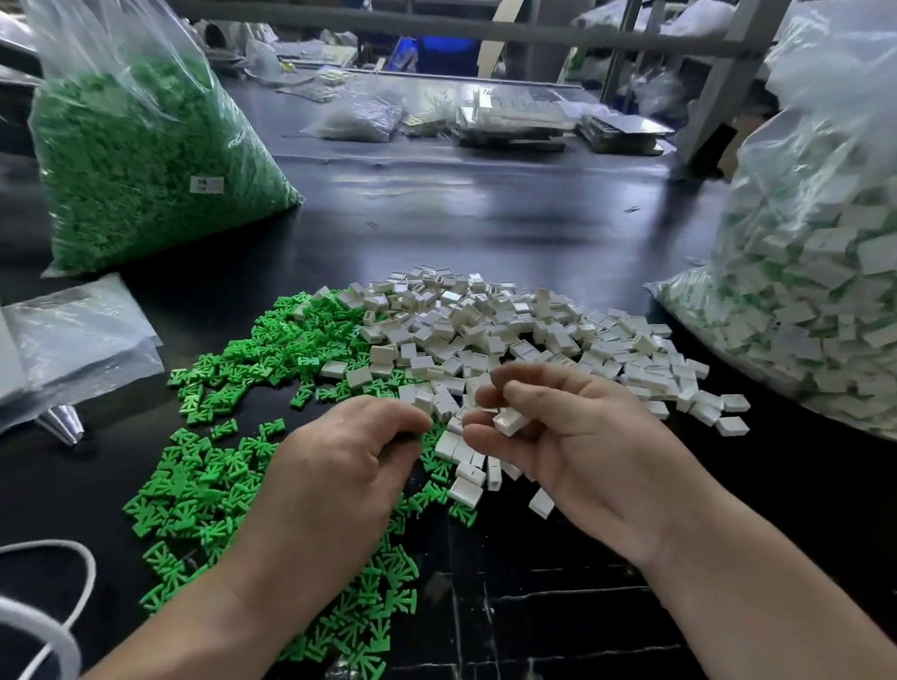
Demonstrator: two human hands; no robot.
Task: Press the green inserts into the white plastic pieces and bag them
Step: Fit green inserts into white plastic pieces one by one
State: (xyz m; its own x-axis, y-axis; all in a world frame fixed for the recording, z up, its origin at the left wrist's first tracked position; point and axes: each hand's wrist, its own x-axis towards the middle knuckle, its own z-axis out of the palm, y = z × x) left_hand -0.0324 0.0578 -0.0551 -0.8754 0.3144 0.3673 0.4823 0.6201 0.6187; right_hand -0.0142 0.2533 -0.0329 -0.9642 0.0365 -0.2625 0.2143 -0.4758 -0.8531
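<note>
Loose green inserts lie heaped on the dark table at the left, and a pile of white plastic pieces lies beside them at the centre right. My right hand hovers over the near edge of the white pile and pinches a white piece between thumb and fingers. My left hand is curled shut above the green heap, its fingertips close to the right hand; whatever it pinches is hidden by the fingers.
A big clear bag of green inserts stands at the back left. A large clear bag of assembled white pieces stands at the right. Flat empty bags lie at the left, and a white cable loops at the bottom left.
</note>
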